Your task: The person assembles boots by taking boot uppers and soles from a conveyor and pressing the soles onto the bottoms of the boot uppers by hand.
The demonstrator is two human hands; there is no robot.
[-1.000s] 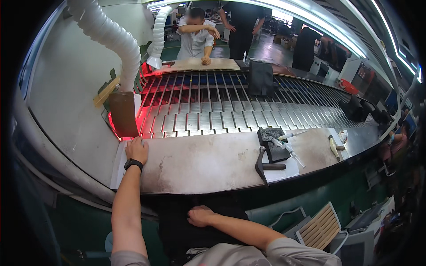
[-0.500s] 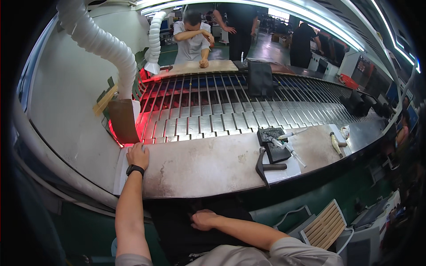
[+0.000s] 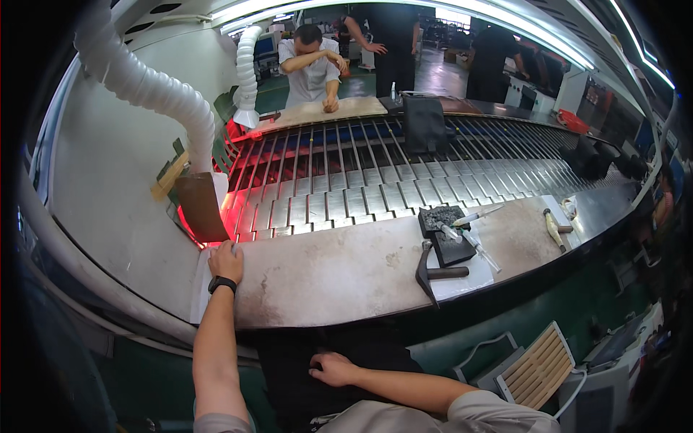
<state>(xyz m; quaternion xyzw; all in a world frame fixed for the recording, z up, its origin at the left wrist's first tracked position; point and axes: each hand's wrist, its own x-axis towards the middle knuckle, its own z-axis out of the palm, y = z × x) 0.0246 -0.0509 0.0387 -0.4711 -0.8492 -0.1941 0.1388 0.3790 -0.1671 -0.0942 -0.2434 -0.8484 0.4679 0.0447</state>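
My left hand [image 3: 226, 261] rests on the left end of the pale, stained board [image 3: 325, 278] in front of me. Its fingers lie stretched toward the board's far edge, just below a brown flap [image 3: 201, 207], and it wears a dark watch [image 3: 221, 283]. My right hand [image 3: 335, 369] lies on the dark cloth over my lap, loosely curled, with a gap between thumb and fingers and nothing visible in it. Past the board runs a bed of metal slats and rods [image 3: 339, 198], lit red at its left end.
On the board's right stand black blocks [image 3: 451, 245] with several syringes, a hammer [image 3: 446, 273] and a pale-handled tool [image 3: 554, 229]. A white ribbed hose [image 3: 173, 90] hangs at left. Across the bed a person [image 3: 309, 68] leans on the far ledge. A slatted seat [image 3: 538, 368] is at lower right.
The view has shifted slightly. My left hand keeps its place on the board; my right hand still lies on my lap, its fingers a little looser.
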